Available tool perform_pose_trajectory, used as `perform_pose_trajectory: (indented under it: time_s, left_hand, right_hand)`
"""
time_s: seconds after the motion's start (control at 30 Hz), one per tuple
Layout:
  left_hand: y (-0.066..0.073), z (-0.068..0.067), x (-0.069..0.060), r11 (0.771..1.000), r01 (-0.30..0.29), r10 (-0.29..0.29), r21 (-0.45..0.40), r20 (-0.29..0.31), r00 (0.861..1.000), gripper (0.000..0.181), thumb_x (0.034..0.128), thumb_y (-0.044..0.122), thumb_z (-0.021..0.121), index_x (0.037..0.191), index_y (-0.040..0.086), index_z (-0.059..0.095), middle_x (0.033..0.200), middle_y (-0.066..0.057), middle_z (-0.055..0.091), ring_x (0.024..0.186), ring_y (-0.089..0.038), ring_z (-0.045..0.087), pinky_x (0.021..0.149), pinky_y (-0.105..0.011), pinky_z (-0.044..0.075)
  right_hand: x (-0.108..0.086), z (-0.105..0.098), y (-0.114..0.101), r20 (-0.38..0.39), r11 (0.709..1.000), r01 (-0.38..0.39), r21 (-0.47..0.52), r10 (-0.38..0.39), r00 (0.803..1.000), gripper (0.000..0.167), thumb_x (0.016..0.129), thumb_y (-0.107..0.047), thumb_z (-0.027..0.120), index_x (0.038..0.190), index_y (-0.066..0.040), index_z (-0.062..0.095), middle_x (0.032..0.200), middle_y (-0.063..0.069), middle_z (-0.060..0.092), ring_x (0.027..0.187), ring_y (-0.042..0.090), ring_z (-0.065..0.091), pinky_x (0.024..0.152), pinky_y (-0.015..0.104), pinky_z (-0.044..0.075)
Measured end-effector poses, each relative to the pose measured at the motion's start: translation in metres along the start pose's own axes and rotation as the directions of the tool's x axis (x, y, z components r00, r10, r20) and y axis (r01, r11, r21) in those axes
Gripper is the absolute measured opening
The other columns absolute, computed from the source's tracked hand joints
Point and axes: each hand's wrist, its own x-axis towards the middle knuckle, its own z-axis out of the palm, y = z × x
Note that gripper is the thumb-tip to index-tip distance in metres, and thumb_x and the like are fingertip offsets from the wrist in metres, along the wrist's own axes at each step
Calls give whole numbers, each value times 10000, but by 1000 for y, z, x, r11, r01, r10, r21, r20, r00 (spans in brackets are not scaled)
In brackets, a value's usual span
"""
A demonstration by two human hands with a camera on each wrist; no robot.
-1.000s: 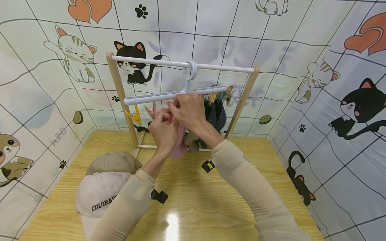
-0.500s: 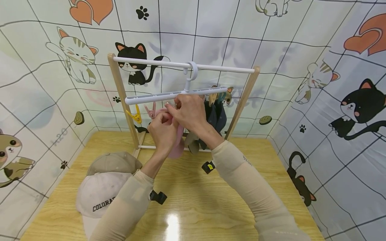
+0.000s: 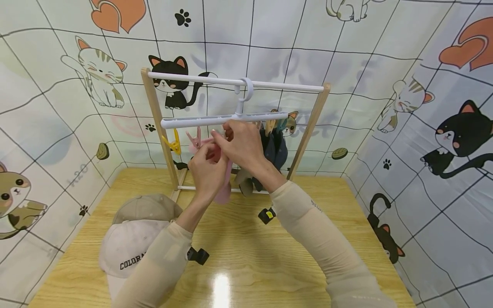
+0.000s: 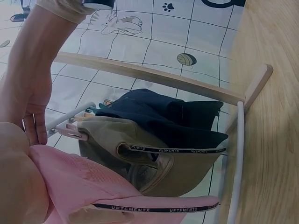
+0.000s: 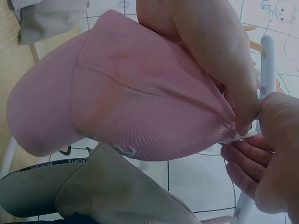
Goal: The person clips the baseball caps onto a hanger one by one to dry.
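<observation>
A pink cap (image 5: 135, 88) hangs beneath the white hanger (image 3: 192, 121), brim downward. My left hand (image 3: 208, 167) pinches the top of its crown, with fingertips bent together. Beside it, my right hand (image 3: 244, 143) grips a small whitish clip (image 5: 244, 136) at the crown's tip, just under the hanger bar. Whether the clip bites the fabric cannot be told. In the left wrist view the pink cap's brim edge bears lettered tape. Behind it hang a khaki cap (image 4: 105, 133), held by a pale pink clip (image 4: 74, 132), and dark navy caps (image 4: 154, 112).
The hanger hooks over the rail of a wood-and-white rack (image 3: 281, 87). A yellow clip (image 3: 174, 143) and a pink clip (image 3: 196, 139) dangle from its left half. On the table (image 3: 246, 239), a beige cap (image 3: 144, 207) and a white cap (image 3: 129, 244) lie at left.
The hanger's left end has risen slightly, so the bar tilts less. The pink cap's brim has shifted a little left. Both hands stay at nearly the same spot.
</observation>
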Motion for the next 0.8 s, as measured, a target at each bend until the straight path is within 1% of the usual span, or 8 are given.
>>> perform_pose_trajectory:
  time_s: [0.13,0.17,0.27,0.37,0.4,0.47,0.63,0.8]
  left_hand:
    - [-2,-5,-1,1000,-31,31,4,36,999,233,1011,187,821,1113,-22,822,1026,-194,858,873,-347,841,734,-375,655]
    - [-2,-6,-1,999,-39,39,8,48,998,231,1025,189,812,1131,-15,823,1029,-188,857,861,-336,834,723,-359,640]
    - [-1,-10,-2,998,-59,58,10,85,995,239,1068,200,770,1200,7,822,1094,-178,851,871,-322,813,738,-416,643]
    - [-2,-14,-2,997,-82,81,10,116,990,251,1087,218,735,1230,28,815,1055,-167,835,849,-316,782,741,-544,623]
    - [-2,-15,-3,996,-89,87,12,124,988,254,1086,224,729,1238,38,814,1045,-158,830,843,-309,773,739,-556,613]
    - [-3,-18,-3,994,-107,102,26,136,985,264,1073,228,727,1250,51,810,1000,-145,818,822,-291,758,716,-515,591]
    - [-2,-27,-6,994,-85,72,69,170,983,358,1031,257,744,1340,79,783,1039,-126,809,863,-288,746,750,-462,559]
    - [-1,-35,-8,990,-51,22,129,214,977,477,1026,316,717,1462,126,731,1125,-122,800,887,-299,720,778,-459,553]
  right_hand:
    - [-1,1,1,7,999,1,42,-1,1000,264,1069,-287,773,1064,-27,816,989,126,857,887,262,826,805,440,628]
    - [-1,1,1,13,999,-3,51,2,1000,258,1075,-284,761,1074,-31,817,1012,127,858,900,260,831,813,438,633]
    - [-2,0,1,28,997,-14,82,12,1000,262,1089,-278,729,1125,-35,819,1089,134,859,945,257,844,844,434,654]
    - [-3,-1,1,47,992,-34,118,29,998,291,1096,-292,714,1177,-29,809,1120,140,854,969,263,848,852,431,669]
    - [-3,-1,2,51,990,-38,132,32,998,301,1097,-294,713,1195,-25,805,1121,143,853,972,269,849,858,433,671]
    - [-4,-2,2,65,986,-49,158,39,997,320,1101,-301,709,1226,-20,796,1114,146,850,975,280,848,868,439,673]
    - [-8,-2,5,112,973,-67,221,43,993,357,1110,-289,691,1318,-8,762,1158,164,827,1006,312,844,915,474,680]
    - [-14,-5,7,169,965,-86,249,44,985,410,1119,-287,679,1439,-32,699,1296,171,786,1120,334,833,989,510,671]
